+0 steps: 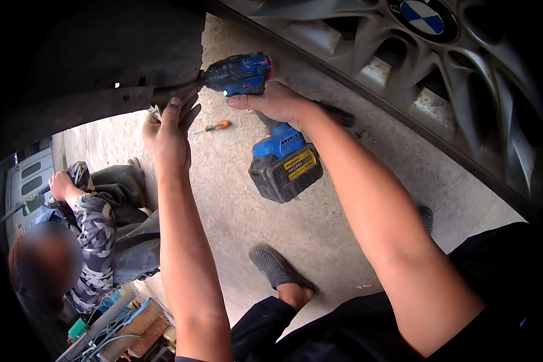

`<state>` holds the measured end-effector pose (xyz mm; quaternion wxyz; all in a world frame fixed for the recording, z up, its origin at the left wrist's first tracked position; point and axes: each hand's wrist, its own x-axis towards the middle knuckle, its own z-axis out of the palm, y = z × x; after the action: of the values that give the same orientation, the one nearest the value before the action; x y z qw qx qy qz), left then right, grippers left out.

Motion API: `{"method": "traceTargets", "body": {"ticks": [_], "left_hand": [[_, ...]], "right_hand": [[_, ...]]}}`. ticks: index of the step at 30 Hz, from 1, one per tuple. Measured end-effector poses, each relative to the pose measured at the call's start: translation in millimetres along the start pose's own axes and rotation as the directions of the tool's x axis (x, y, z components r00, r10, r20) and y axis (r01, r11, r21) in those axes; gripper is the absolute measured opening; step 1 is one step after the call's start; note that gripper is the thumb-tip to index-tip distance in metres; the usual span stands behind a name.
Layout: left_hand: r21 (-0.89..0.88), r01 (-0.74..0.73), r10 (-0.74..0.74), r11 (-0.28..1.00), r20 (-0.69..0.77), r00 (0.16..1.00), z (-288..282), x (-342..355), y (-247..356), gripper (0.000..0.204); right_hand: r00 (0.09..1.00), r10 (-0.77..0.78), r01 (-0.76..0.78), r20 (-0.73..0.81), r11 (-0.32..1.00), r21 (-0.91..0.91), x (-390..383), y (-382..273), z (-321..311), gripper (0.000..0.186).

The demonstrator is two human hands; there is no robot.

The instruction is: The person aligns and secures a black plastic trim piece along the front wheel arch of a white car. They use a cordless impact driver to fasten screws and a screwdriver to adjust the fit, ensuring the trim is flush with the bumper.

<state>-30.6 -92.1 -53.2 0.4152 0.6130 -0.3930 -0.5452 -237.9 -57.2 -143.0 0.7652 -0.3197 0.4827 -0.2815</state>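
My right hand is wrapped around the grip of a blue and black cordless impact driver, its thick battery hanging below. The driver's nose points left, against the end of a brownish strip along the lower edge of a large dark panel. Just below the nose, my left hand reaches up with its thumb and fingers closed on that edge. Part of the grip is hidden behind the panel, as is the exact spot where the driver's tip meets it.
A silver wheel with a round emblem fills the upper right. On the concrete floor lies an orange-handled screwdriver. Another person sits at the left in a camouflage sleeve. Tools and blue cables crowd the lower left.
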Motion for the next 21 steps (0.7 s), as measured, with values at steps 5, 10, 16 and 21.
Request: {"method": "traceTargets", "body": {"ticks": [5,10,16,21], "left_hand": [[-0.041,0.047,-0.052,0.998,-0.126,0.991,14.8,4.4,8.2,0.027],[0.222,0.132,-0.067,0.966,-0.278,0.958,23.3,10.6,36.7,0.025],[0.167,0.047,-0.027,0.985,-0.124,0.992,3.5,16.3,29.6,0.013],[-0.023,0.001,0.0,1.0,0.036,0.999,-10.9,9.1,17.6,0.015]], "right_hand": [[0.993,0.091,-0.096,-0.08,0.993,-0.068,-3.5,-9.2,-3.5,0.078],[0.994,0.06,-0.064,-0.093,0.997,-0.041,-5.2,-6.9,5.6,0.079],[0.982,0.187,-0.183,-0.011,0.973,0.138,-8.9,-2.1,7.1,0.074],[0.998,0.055,-0.053,-0.018,0.995,0.078,-5.0,4.0,9.1,0.075]]}}
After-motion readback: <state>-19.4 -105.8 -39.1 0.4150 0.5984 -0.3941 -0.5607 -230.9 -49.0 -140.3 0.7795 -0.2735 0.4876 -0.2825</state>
